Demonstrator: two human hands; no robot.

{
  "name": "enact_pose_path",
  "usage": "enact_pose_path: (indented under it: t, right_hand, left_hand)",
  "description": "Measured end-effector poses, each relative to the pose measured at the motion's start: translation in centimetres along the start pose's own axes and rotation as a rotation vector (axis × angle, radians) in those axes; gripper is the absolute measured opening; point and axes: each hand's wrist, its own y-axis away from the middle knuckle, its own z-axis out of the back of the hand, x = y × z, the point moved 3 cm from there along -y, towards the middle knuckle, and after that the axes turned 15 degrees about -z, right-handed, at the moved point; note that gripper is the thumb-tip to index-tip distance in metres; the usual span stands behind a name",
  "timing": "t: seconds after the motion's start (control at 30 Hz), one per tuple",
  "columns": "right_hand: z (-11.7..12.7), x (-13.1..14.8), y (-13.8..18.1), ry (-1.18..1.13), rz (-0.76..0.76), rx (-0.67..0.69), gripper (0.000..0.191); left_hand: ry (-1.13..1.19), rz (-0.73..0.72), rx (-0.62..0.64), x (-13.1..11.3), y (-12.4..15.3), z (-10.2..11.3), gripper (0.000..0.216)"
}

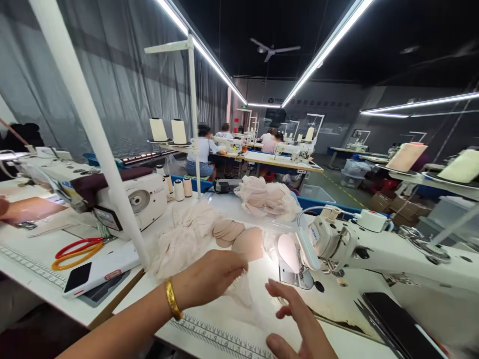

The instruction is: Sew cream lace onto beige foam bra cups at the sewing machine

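My left hand, with a gold bracelet at the wrist, is closed in a pinch on a thin, sheer pale fabric piece that hangs over the white table. To its right, my right hand has its fingers spread and holds nothing. Beyond the hands lie a stack of beige oval pads and a larger beige piece. A pale rounded pad stands by the needle area of the lit sewing machine. Crumpled sheer fabric is heaped at the left.
A tape ruler runs along the front edge. Black phone lies at right; red and yellow-handled scissors at left. Behind are a fabric bundle, thread spools and a white post. Another person's hand shows far left.
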Motion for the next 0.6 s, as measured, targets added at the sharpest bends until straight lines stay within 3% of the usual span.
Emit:
enact_pose_path:
  t: [0.07,0.17,0.3,0.33,0.4,0.43,0.5,0.6]
  right_hand:
    - [0.0,0.7,-0.8,-0.065,-0.129,0.104,0.065]
    - [1.7,-0.3,-1.8,0.110,-0.251,0.159,0.047]
    - [4.6,-1.0,-0.8,0.444,-0.025,-0.003,0.033]
    - [4.4,-0.7,-0.2,0.457,0.074,0.034,0.035]
    - [3.1,0.4,0.7,0.446,0.288,0.232,0.049]
    - [2.2,0.9,1.0,0.432,0.362,0.304,0.046]
    - [0.8,1.3,0.9,0.415,0.341,0.365,0.031]
    - [-0.1,0.9,0.1,0.407,0.271,0.335,0.015]
  left_hand:
    - [0.138,0.020,0.046,-0.5,-1.8,-1.4,0.025]
    - [0.205,0.128,-0.046,0.8,-2.4,-2.5,0.028]
    - [0.177,0.273,-0.177,2.3,0.8,-3.1,0.038]
    - [0.172,0.288,-0.185,2.1,2.0,-3.5,0.036]
    - [0.164,0.243,-0.175,1.1,3.9,-4.6,0.029]
    - [0.163,0.197,-0.170,0.3,4.6,-5.1,0.026]
    - [0.164,0.118,-0.187,-1.5,5.7,-6.0,0.023]
    - [0.228,0.049,-0.166,-4.6,7.0,-7.2,0.017]
